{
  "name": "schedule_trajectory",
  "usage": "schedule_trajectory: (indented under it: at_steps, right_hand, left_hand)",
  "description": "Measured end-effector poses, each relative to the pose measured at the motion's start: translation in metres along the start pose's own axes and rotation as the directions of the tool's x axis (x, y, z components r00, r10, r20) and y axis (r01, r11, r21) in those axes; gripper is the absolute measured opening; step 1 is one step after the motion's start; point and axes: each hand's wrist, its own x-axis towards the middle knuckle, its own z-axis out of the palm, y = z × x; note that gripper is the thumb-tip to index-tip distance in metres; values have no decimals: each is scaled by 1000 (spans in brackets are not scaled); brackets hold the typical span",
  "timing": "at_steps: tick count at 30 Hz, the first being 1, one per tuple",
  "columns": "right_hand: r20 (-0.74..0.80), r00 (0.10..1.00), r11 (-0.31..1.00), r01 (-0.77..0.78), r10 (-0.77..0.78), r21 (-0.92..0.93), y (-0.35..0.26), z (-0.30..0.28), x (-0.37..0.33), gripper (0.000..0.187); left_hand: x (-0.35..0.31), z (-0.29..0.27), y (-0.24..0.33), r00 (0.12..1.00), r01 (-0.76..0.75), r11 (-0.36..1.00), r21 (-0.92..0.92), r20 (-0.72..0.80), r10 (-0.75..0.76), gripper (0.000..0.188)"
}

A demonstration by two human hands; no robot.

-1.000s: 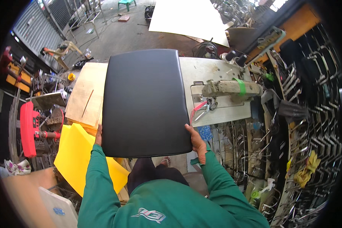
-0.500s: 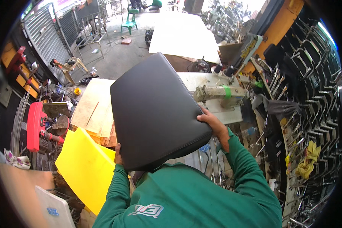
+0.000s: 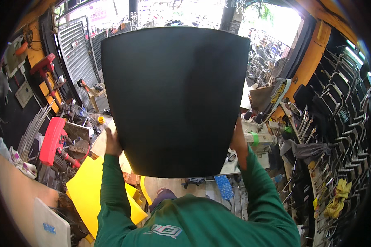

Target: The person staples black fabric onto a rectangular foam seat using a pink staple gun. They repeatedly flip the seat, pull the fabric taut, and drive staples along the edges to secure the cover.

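One black panel (image 3: 173, 103) is held up from the centre toward 12 o'clock. Its left edge is held near the panel's 8 o'clock by the left hand (image 3: 113, 143), its right edge near 4 o'clock by the right hand (image 3: 238, 139). The panel is held between the two hands; the fingers are partly hidden, so how far they are spread cannot be told. Past the lower edge, at 6 o'clock, a strip of floor (image 3: 196, 188) is bounded by the green shirt (image 3: 193, 218). Room beyond the right edge is crowded at 3 o'clock by one sewing machine (image 3: 266, 140) on a surface (image 3: 259, 159) and two black spools (image 3: 252, 117); the depth of that gap cannot be told. At 8 o'clock, yellow sheeting (image 3: 86, 191) is partly covered by the left sleeve (image 3: 113, 189). One red machine (image 3: 52, 141) is seen near 9 o'clock, one shutter (image 3: 74, 61) at 10, one yellow cloth (image 3: 338, 199) at 4. Many metal frames (image 3: 346, 111) are massed at 3 o'clock, too crowded to be counted.
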Motion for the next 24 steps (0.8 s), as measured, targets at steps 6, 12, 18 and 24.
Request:
schedule_trajectory:
  at_steps: [6,12,18,24]
  right_hand:
    - [265,963,627,-177,-48,758,-36,-13,151,104]
    - [-8,999,632,31,-39,774,5,-45,169,89]
    - [11,819,539,-387,573,748,122,-31,53,76]
    - [-86,476,419,-656,875,628,216,3,-45,67]
  left_hand:
    - [127,100,102,874,-445,878,175,-128,469,81]
    - [248,38,85,836,-534,845,41,-128,534,78]
    - [230,-76,-78,928,373,899,229,-105,-358,77]
    - [144,-108,-182,828,542,831,129,-254,-500,70]
